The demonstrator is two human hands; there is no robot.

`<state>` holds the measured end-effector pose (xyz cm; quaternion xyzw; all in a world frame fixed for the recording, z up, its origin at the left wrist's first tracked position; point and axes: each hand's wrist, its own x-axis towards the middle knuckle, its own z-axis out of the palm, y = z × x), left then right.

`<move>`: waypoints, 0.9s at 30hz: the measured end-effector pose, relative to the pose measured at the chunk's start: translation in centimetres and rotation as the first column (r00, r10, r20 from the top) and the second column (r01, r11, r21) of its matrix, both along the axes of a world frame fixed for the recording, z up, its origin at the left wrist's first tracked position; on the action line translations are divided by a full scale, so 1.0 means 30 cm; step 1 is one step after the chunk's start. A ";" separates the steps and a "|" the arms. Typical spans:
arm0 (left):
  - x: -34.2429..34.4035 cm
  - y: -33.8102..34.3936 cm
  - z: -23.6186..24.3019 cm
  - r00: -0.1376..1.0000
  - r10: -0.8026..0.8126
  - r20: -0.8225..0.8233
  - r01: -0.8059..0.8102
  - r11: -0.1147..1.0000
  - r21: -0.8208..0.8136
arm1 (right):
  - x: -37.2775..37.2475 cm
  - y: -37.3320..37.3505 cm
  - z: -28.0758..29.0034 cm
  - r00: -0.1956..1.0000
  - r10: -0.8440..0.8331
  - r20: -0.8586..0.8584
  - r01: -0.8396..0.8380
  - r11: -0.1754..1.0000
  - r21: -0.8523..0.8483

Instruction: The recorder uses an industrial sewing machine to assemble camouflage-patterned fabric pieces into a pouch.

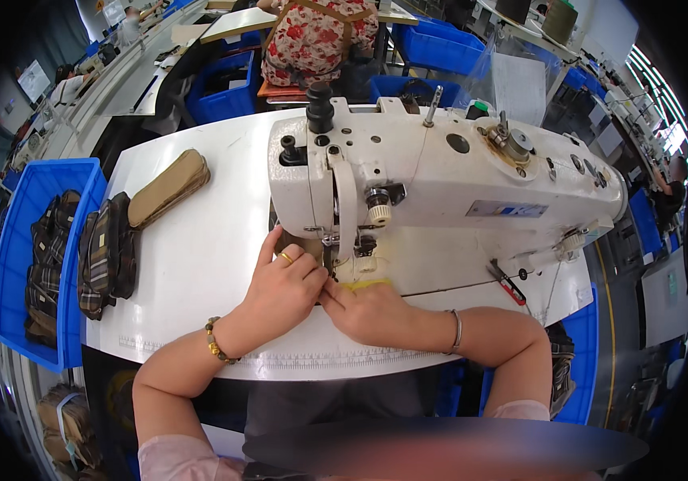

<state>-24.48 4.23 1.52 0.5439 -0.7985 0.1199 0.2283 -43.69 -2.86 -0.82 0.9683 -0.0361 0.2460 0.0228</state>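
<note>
A white sewing machine [432,168] stands on a white sewing table [175,264]. Just in front of its needle and presser foot, my two hands meet. My left hand [284,289], with a ring and a beaded bracelet, has its forefinger stretched toward the machine head and its other fingers bent in. Beside it, my right hand [368,315] is closed, thumb and fingertips pressed together close to the left fingertips. What they pinch is mostly hidden; a little dark material shows by the presser foot. A yellow strip [368,284] lies just behind my right knuckles.
On the left lie a stack of brown fabric pieces [169,188] and dark plaid fabric pieces [107,255], beside a blue bin [7,264] of similar cloth. Red-handled thread snips [507,282] lie right of my hands. Ahead sits a person in a floral top [320,40].
</note>
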 end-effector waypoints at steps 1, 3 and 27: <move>-0.003 -0.004 -0.003 1.000 0.000 -0.007 0.000 1.000 -0.014 | 0.000 0.000 0.000 1.000 -0.001 0.000 0.001 1.000 0.003; -0.007 -0.007 0.000 1.000 0.006 -0.006 -0.006 1.000 -0.010 | -0.001 0.000 0.001 1.000 -0.005 0.014 0.005 1.000 0.014; 0.014 0.044 0.066 0.994 0.108 0.003 -0.106 0.962 0.251 | 0.004 0.003 -0.010 1.000 -0.013 -0.019 0.012 1.000 -0.019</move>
